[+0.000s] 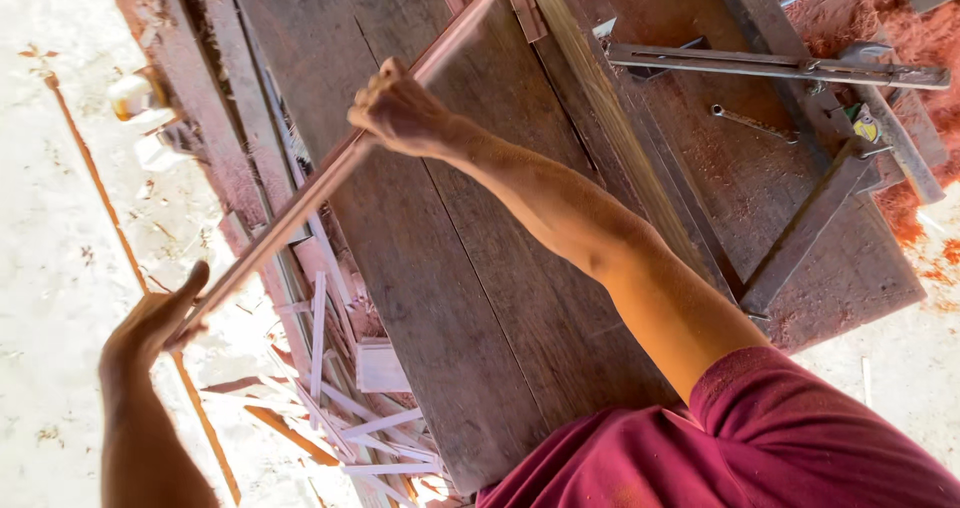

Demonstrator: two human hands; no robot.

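Head view: nearest the cam is a dark red sleeve at bottom right, w/ the right arm reaching up-left from it across the workbench (pixel 470 298). The right hand (pixel 400 113) is fisted tight around a long thin wood strip (pixel 330 173), roughly mid-length. The left hand (pixel 150 323) at near left has fingers curled narrow around the strip's near end, thumb up along it. The strip runs diagonally from near left to far centre, held in the air above the bench's left edge, not resting on the boards as far as I can tell.

Progress, judged: the strip already looks ripped thin & straight, and a pile of pale offcuts (pixel 350 408) lies on the ground left of the bench, so cutting seems partly done. This piece is in hand, not yet set down or stacked.

Far right: a metal bar jig (pixel 780 66), a spanner (pixel 750 121), and red sawdust (pixel 900 28) over the bench end & ground.
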